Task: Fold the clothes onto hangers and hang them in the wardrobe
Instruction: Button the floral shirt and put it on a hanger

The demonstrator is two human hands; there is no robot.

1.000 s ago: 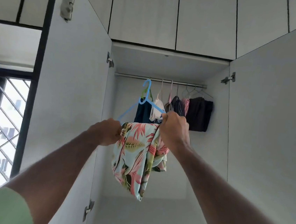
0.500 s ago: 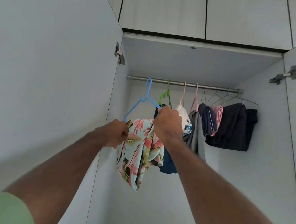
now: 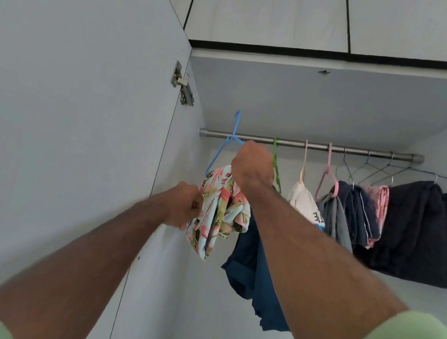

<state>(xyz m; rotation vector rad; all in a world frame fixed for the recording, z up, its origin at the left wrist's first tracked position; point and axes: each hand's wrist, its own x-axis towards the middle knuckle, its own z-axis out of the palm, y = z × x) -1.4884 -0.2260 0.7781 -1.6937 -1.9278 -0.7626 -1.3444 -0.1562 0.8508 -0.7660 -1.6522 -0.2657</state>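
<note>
A floral garment [image 3: 218, 210] hangs folded over a blue hanger [image 3: 223, 147]. The hanger's hook rises above the left end of the steel wardrobe rail [image 3: 315, 146]; I cannot tell whether it rests on the rail. My right hand [image 3: 253, 167] grips the hanger's right shoulder together with the cloth. Lower down, my left hand [image 3: 185, 206] pinches the garment's left edge. On the rail to the right hang a green hanger with a dark blue garment [image 3: 255, 277], a white top [image 3: 305, 205], grey and navy clothes [image 3: 350, 210] and a black garment [image 3: 417, 231].
The open left wardrobe door [image 3: 69, 125] stands close beside my left arm, its hinge [image 3: 182, 87] near the top. Closed upper cabinets [image 3: 269, 11] sit above the wardrobe. Bare wire hangers [image 3: 376, 171] crowd the rail's right end.
Both hands have carried the hanger with the floral garment upward and deeper into the wardrobe; its hook has gone from below the rail to above it.
</note>
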